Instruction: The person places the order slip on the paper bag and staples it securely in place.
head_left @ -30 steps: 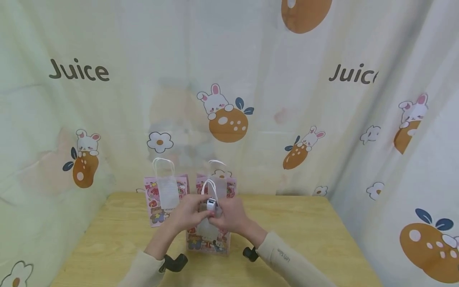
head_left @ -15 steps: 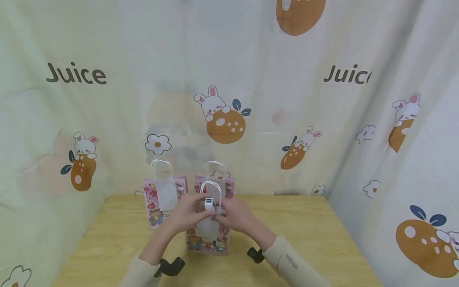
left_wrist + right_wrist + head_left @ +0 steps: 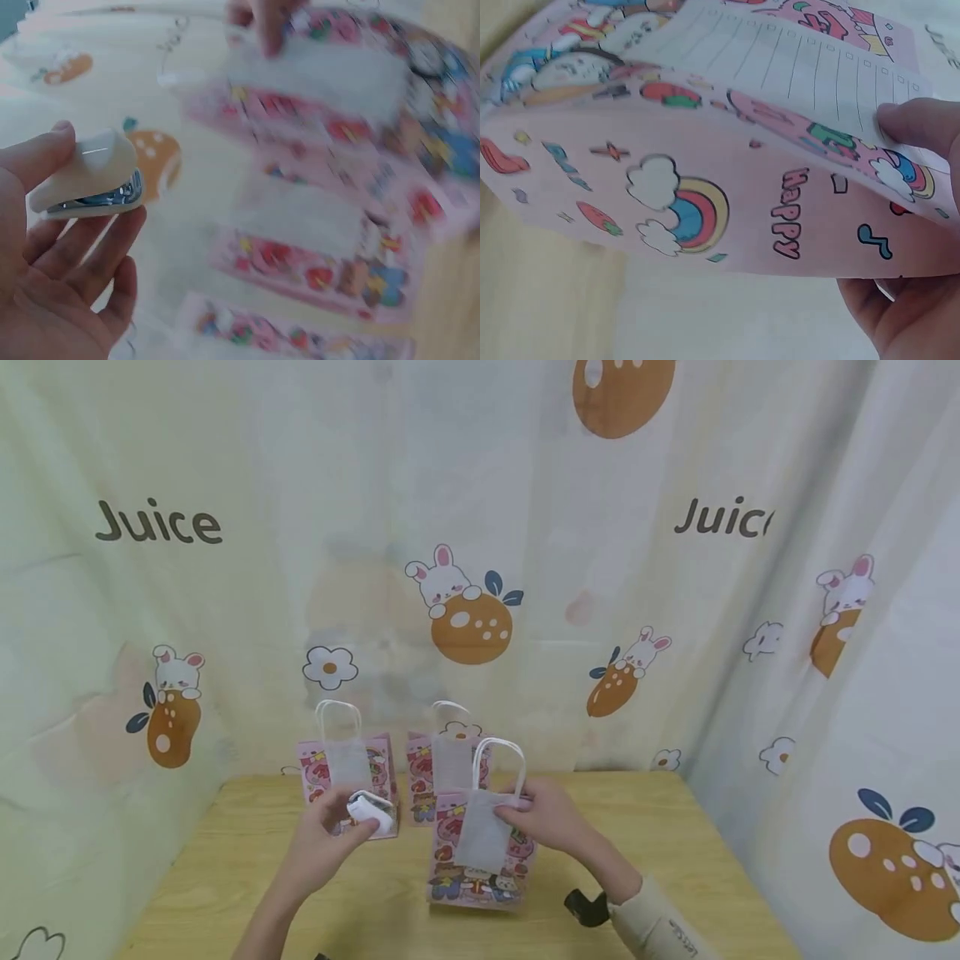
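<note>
My left hand (image 3: 322, 843) pinches a small white stapler (image 3: 94, 176) between thumb and fingers; in the left wrist view its jaws stand apart, showing metal inside. My right hand (image 3: 551, 814) grips the top right edge of a pink cartoon-printed paper gift bag (image 3: 480, 893), thumb in front and fingers behind. A white checklist sheet (image 3: 802, 71) with ruled lines and small boxes lies against that bag's front, under the right thumb. Above the bag's top rises a white handle (image 3: 498, 742).
Behind, two similar pink bags stand on the wooden table (image 3: 637, 843): a left bag (image 3: 315, 768), partly covered by the left hand, and a middle bag (image 3: 422, 793), partly covered by the held bag. Each has a white sheet and handle. A printed curtain (image 3: 570, 610) hangs around the table.
The hands were together at the front bag's top with the stapler. Now the left hand has drawn the stapler away to the left, and the right hand has shifted the bag to the right.
</note>
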